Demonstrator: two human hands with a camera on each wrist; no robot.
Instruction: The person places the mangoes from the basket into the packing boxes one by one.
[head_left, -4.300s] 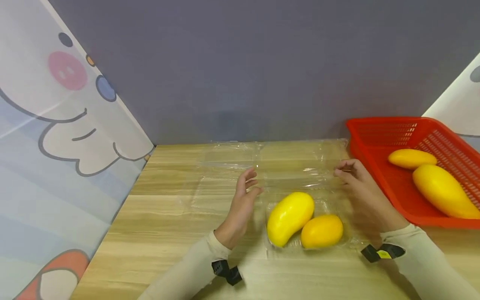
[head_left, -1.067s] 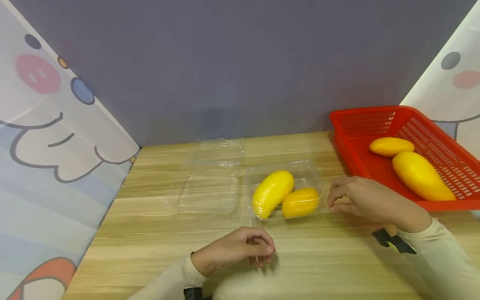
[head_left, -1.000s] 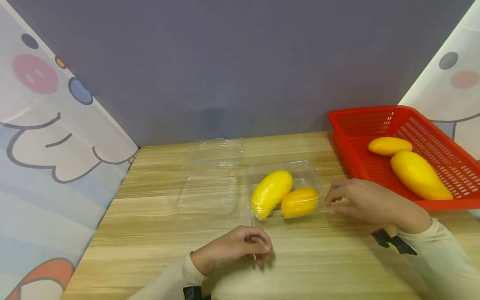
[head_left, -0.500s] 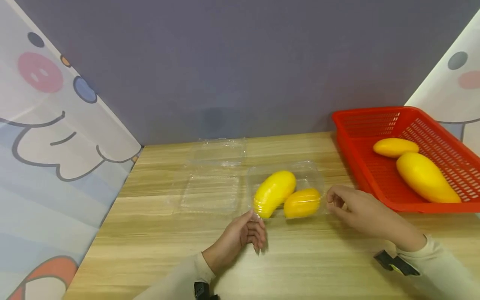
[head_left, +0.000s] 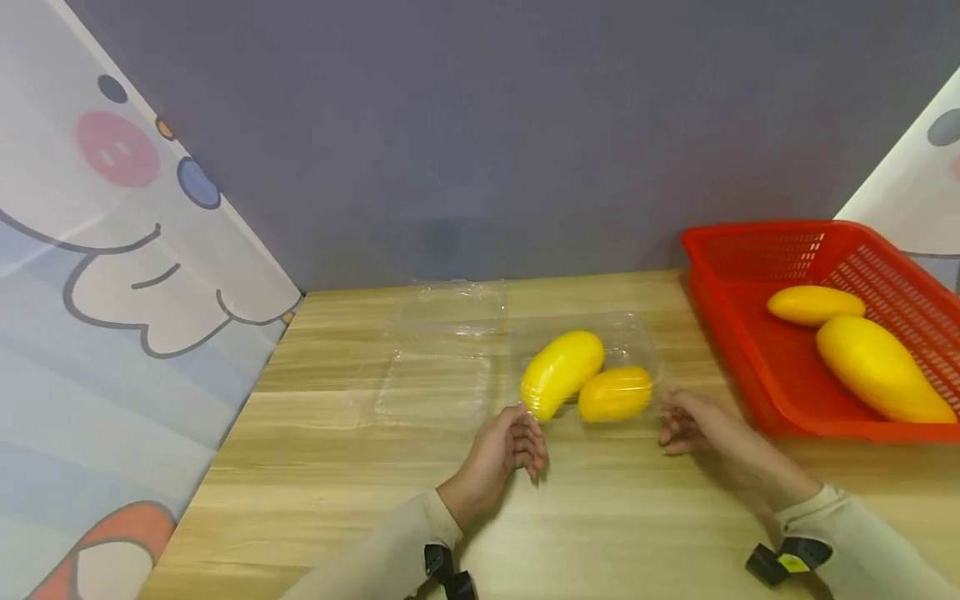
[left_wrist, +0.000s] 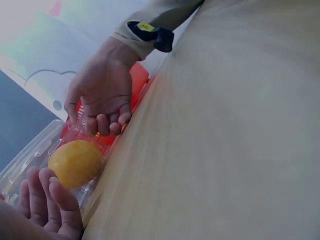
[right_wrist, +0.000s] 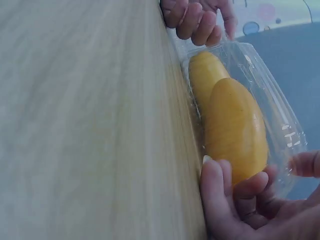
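Note:
A clear plastic clamshell box lies on the table with its lid down over two mangoes: a longer yellow mango at left and a smaller orange-yellow mango at right. At the box's front left corner, my left hand pinches the rim between thumb and finger, its other fingers curled below. My right hand is at the front right corner, slightly blurred. In the right wrist view, its thumb and curled fingers grip the end of the clamshell.
A second clear clamshell box lies open and flat to the left, its lid toward the grey back wall. On the right stands a red plastic basket holding a small mango and a large mango.
The lid, open behind the mangoes at first, has come down over them. My left hand has moved from the table in front to the box's left corner. My right hand has turned at its corner.

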